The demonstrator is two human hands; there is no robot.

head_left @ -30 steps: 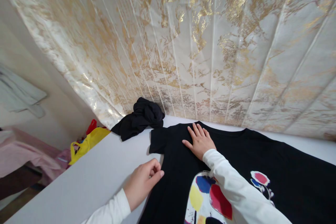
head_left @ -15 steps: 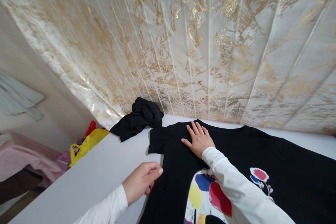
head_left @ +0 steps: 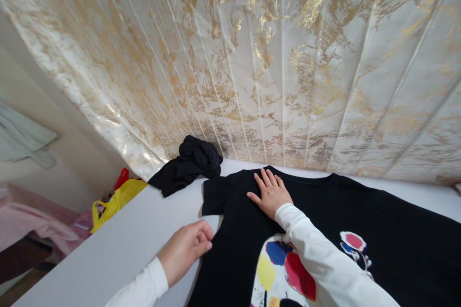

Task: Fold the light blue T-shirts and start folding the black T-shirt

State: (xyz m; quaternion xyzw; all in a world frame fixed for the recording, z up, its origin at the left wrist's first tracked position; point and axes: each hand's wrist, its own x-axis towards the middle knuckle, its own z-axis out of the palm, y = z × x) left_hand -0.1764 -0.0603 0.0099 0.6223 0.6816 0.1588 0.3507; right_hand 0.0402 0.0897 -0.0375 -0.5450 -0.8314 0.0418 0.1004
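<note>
A black T-shirt [head_left: 324,216] with a coloured print [head_left: 284,273] lies flat on the white table [head_left: 129,244]. My right hand [head_left: 271,193] rests palm down on its upper part near the collar, fingers stretched out. My left hand [head_left: 185,248] is at the shirt's left side edge below the short sleeve [head_left: 212,196], fingers curled and pinched together at the hem. Whether cloth is between those fingers is hard to see.
A crumpled black garment [head_left: 189,165] sits at the table's far left corner against the gold-patterned wall covering [head_left: 252,67]. Off the table's left edge lie a yellow bag [head_left: 115,201], something red [head_left: 121,178] and pink fabric [head_left: 32,225].
My left hand has drawn slightly left and back along the shirt's side edge, its fingers curling tighter. My right hand stays flat on the shirt.
</note>
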